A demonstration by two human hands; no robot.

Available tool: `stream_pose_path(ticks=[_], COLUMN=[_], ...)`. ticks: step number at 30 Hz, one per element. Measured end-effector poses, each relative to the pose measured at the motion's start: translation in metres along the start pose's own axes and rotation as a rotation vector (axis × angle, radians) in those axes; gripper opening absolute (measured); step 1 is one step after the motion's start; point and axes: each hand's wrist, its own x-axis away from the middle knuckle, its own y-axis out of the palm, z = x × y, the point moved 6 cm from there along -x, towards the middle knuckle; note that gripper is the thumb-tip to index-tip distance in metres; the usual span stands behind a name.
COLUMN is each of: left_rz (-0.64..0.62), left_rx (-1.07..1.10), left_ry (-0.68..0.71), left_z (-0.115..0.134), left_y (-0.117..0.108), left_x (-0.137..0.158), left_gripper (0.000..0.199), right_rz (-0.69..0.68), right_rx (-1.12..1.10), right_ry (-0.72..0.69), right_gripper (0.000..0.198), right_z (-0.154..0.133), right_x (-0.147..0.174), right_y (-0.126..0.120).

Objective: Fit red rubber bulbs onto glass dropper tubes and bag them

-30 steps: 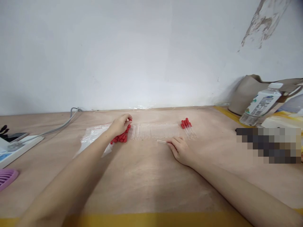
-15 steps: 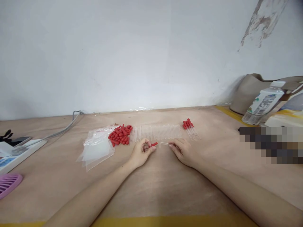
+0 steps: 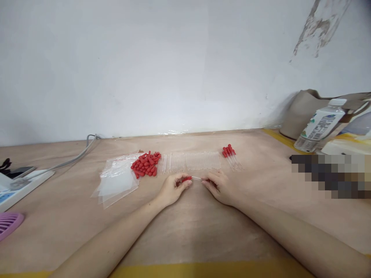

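Note:
Between thumb and fingers, my left hand is closed on a red rubber dropper bulb. My right hand pinches a thin clear glass dropper tube, whose left end meets the bulb's mouth; how deep it sits I cannot tell. Just beyond my hands lies a row of clear tubes. A heap of loose red bulbs sits at the row's left end. To the right rest several droppers with red bulbs on their tubes.
Clear plastic bags lie left of the heap. A power strip with a grey cable and a pink slatted object are at far left. A plastic bottle and a grey-brown bag stand at right, by the wall.
My right hand has moved left with the tube, closing the gap to the red bulb, so that tube and bulb now meet. My left hand has stayed nearly in place.

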Motion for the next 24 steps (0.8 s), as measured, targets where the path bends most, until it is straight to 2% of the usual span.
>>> stream_pose_path(ticks=[10,17,21,24], left_rz=[-0.028,-0.102,-0.056,0.004], left_rx=[-0.111,-0.236,-0.333,-0.322], left_ry=[0.111,0.187,0.183,0.180], left_z=[0.018,0.029,0.027,0.023], left_y=[-0.001,0.004,0.003,0.000], left_x=[0.006,0.011,0.011,0.009], left_gripper=[0.023,0.020,0.022,0.021], right_rz=[-0.058,-0.120,-0.055,-0.029], right_rx=[-0.073,0.045,0.160,0.149], right_ry=[-0.049,-0.095,-0.136,-0.146], right_gripper=[0.016,0.017,0.019,0.019], right_z=[0.002,0.002,-0.003,-0.003], right_x=[-0.002,-0.002,-0.001,0.001], right_y=[-0.002,-0.003,-0.005,-0.003])
